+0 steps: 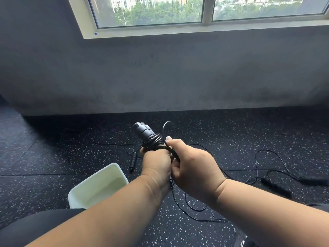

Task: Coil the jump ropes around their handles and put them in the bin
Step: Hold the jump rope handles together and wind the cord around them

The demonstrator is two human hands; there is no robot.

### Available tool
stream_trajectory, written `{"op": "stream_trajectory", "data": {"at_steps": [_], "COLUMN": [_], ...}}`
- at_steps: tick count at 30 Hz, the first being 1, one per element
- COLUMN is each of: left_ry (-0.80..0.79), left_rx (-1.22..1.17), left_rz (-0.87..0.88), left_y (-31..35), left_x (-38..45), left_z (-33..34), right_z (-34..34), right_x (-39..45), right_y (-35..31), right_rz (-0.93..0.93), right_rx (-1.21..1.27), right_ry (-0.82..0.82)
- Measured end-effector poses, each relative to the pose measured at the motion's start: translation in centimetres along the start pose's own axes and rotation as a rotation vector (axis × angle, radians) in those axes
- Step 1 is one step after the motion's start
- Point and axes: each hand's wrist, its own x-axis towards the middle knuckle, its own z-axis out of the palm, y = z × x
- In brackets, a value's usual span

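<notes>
Above the bin (99, 184), both hands (178, 163) grip the rope-wrapped handles (145, 133).

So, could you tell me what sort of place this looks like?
Probably a gym or exercise room: black speckled rubber floor, jump ropes strewn across it, a bare grey wall under a window.

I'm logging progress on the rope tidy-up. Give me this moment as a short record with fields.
left hand: grips the paired handles
right hand: pinches the black rope, mid-wrap
coil: several turns on the handles
bin: white, nothing visible inside, on the floor, lower left
other ropes: loose on the floor
</notes>
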Motion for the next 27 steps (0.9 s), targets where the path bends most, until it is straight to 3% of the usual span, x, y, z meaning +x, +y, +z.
{"op": "stream_trajectory", "data": {"at_steps": [6, 12, 15, 27], "left_ry": [-0.007, -0.038, -0.039, -0.090], "left_rx": [-0.118, -0.066, -0.086, -0.105], "left_rz": [-0.087, -0.039, -0.050, -0.097], "left_y": [1.2, 1.8, 2.0, 1.7], "left_x": [0.2, 0.1, 0.1, -0.1], "left_z": [0.6, 0.6, 0.4, 0.3], "right_z": [0.4, 0.0, 0.0, -0.6], "right_x": [0.5, 0.6, 0.6, 1.3], "right_y": [0.4, 0.4, 0.2, 1.2], "right_rz": [-0.055, 0.376, 0.460, 0.562], "right_rx": [0.060, 0.663, 0.822, 1.123], "right_ry": [0.050, -0.055, -0.065, -0.433]}}
